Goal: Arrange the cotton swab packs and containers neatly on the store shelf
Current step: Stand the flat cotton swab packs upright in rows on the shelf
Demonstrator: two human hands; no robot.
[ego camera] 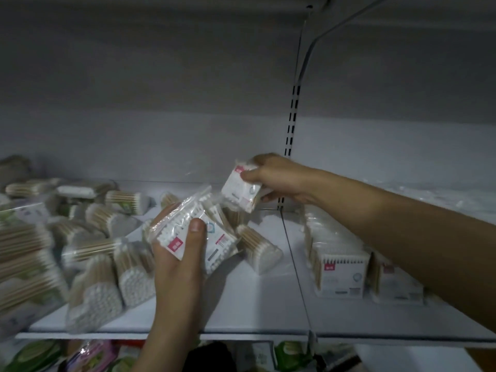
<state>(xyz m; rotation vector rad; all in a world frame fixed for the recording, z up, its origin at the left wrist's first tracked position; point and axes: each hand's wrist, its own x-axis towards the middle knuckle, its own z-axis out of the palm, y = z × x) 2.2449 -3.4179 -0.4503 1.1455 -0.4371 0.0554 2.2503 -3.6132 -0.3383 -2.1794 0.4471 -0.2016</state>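
Dim store shelf point(268, 304), white board. Far left: loose packs point(94, 264) in a jumble. Centre: left hand point(177, 253) clenched round a pack bundle point(188, 229). Right of centre: right hand point(271, 175) pinching a single pack point(241, 187), tilted, up-left of the upright row point(341, 272) and nearer to it.

There is one view, from a camera on the person's head. It looks forward and a little down, straight at a white shelf point(268, 299) and the grey wall point(161, 116) behind it. It is close in: the left hand point(177, 253) comes up from the bottom edge with the near pack point(185, 237), and the right hand point(273, 178) comes in from the right with the far pack point(241, 189). The lens is wide, so it takes in the post point(292, 122) on the wall and a strip of goods point(88, 355) below the shelf.
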